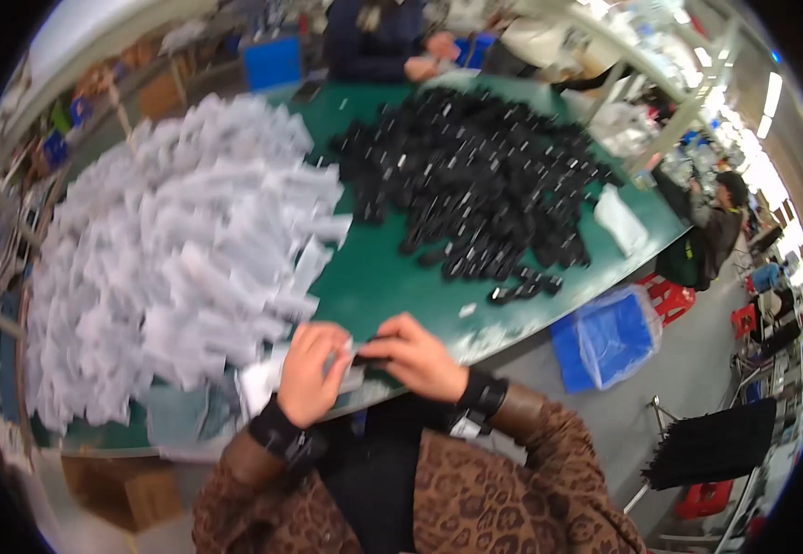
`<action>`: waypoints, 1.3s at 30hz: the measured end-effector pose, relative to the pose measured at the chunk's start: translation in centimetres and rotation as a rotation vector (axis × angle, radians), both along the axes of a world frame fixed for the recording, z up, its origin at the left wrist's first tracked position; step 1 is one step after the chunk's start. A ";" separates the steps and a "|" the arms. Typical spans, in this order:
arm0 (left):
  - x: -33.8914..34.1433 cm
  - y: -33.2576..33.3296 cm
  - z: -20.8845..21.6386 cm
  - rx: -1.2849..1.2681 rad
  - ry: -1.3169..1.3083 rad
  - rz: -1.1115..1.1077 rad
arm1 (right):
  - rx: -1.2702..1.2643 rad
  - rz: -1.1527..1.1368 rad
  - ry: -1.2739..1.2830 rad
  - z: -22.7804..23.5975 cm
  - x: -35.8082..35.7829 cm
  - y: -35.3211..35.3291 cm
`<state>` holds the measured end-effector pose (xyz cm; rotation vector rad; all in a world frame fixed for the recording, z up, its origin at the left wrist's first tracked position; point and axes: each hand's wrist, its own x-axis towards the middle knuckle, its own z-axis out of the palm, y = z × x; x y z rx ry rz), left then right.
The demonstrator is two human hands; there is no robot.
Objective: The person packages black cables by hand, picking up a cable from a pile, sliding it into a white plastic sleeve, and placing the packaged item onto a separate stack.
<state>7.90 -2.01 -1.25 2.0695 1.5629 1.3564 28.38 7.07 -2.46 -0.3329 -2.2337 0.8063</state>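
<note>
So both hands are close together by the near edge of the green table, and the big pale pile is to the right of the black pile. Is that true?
Not quite: the head view shows the pale pile to the left of the black pile. Both the left hand and right hand are close together by the near edge of the green table.

Two piles (217, 231) (485, 175), one green table (374, 272)

You have a broad green table (369, 272) before you. Grey floor (609, 420) shows to your right, where a red stool (675, 295) (partly hidden by a blue bin (571, 354)) sits; farther right, white strip lights (772, 95) glow high up.
</note>
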 end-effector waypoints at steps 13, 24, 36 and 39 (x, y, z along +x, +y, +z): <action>0.5 1.6 2.5 -0.237 -0.458 -0.117 | -0.567 -0.301 -0.034 1.0 0.1 -0.8; -0.2 3.2 1.3 -0.583 -1.178 -0.424 | -0.033 0.074 0.086 1.8 0.3 0.5; 0.0 1.5 -0.3 -0.658 -1.297 -0.426 | -0.167 0.053 0.145 2.2 -0.3 -2.8; -0.1 1.5 -1.5 -0.641 -1.473 -0.470 | 0.027 0.023 0.195 2.2 -0.7 -2.0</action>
